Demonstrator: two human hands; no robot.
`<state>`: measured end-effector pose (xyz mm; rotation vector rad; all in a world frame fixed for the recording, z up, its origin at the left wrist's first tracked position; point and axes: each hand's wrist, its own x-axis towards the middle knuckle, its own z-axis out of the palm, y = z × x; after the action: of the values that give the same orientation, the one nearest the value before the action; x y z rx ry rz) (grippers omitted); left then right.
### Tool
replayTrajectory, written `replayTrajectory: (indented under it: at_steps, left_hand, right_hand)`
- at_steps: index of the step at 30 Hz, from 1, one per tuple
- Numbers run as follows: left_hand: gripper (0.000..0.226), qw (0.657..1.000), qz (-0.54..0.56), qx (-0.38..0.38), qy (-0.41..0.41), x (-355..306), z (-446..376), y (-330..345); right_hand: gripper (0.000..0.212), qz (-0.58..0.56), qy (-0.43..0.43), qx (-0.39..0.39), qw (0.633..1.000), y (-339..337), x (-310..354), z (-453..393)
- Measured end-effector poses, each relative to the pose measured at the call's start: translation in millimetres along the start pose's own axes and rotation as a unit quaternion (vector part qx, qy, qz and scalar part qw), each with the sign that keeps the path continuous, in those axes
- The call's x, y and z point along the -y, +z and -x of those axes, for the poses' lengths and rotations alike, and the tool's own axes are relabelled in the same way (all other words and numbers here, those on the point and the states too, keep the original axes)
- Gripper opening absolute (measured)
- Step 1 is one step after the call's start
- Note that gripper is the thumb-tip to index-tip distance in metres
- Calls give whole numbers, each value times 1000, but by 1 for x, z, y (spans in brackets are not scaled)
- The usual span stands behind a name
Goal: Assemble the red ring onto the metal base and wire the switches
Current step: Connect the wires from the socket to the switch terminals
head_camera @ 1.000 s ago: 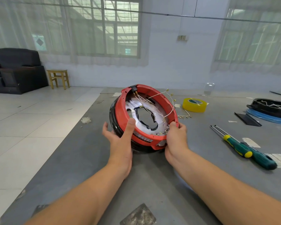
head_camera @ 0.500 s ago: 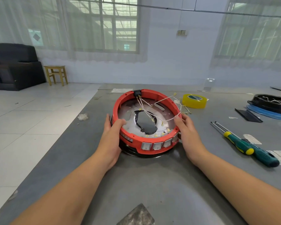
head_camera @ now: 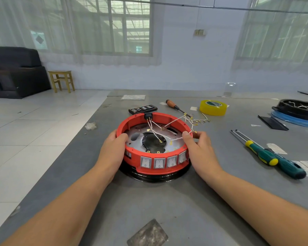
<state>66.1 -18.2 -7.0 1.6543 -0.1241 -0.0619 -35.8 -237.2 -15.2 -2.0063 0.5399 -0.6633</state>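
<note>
Flat on grey matting, round red ring (head_camera: 154, 158) over shiny metal base (head_camera: 156, 142), left hand (head_camera: 112, 150) and right hand (head_camera: 199, 150) each in closed grip on its rim

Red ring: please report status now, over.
Both hands, left hand and right hand, grip red ring seated flat on metal base. White wires loose, unconnected. Nothing obstructs.

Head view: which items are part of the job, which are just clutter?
Job: red ring, metal base, switches, wires, left hand, right hand.
Lying about: tape roll, green screwdrivers, brown screwdriver, black tray.
</note>
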Motion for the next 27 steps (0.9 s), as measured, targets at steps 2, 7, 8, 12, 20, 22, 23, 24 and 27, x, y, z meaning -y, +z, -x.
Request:
replayTrajectory:
  at_steps: [2, 7, 8, 12, 20, 22, 23, 24, 27]
  left_hand:
    - [16, 1000, -13, -4, 9, 0, 2, 1]
    - [23, 999, -42, 1, 8, -2, 3, 2]
    - [23, 999, -41, 3, 5, -2, 3, 3]
    - [34, 999, -44, 9, 14, -5, 3, 5]
    - [75, 993, -75, 47, 73, -12, 4, 0]
    - [74, 987, -109, 75, 92, -17, 3, -3]
    - [72, 984, -128, 81, 97, -20, 1, -5]
    - [67, 980, -149, 84, 102, -23, -2, -7]
    - [47, 965, -214, 83, 128, -32, -13, -7]
  right_hand:
    - [63, -11, -43, -33, 998, -1, 4, 2]
    - [39, 142, -201, -49, 968, -14, 21, -1]
    - [25, 191, -205, -23, 960, -16, 26, -3]
    - [14, 327, -154, 95, 928, -21, 45, -15]
    - [22, 255, -156, 103, 949, -9, 71, -18]
    - [25, 236, -141, 104, 956, -1, 77, -16]
    - [26, 236, -136, 106, 956, 4, 79, -14]
    - [27, 239, -136, 109, 955, 10, 81, -12]
    - [31, 248, -159, 94, 951, 24, 82, -4]
